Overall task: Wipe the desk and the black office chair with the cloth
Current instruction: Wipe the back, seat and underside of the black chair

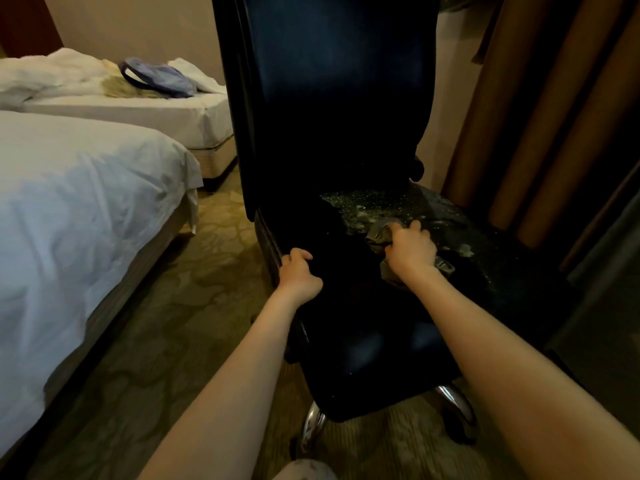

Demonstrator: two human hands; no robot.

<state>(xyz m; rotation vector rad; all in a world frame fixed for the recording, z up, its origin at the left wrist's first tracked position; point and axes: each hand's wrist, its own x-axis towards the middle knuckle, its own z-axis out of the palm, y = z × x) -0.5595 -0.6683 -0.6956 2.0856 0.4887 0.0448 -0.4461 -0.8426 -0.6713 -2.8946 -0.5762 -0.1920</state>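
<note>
The black office chair [346, 140] stands in front of me, its tall back upright and its seat reaching toward me. My left hand [298, 271] grips the seat's left edge. My right hand [410, 249] presses a crumpled grey-green cloth [379, 237] onto the seat's right half, fingers curled over it. That part of the seat is speckled with pale flecks and smears. The desk is not in view.
A white bed [79, 209] runs along my left, with a second bed [145, 109] behind it carrying a blue bag [159, 77]. Brown curtains [540, 133] hang at the right. The chair's chrome legs [313, 424] rest on patterned carpet [180, 323].
</note>
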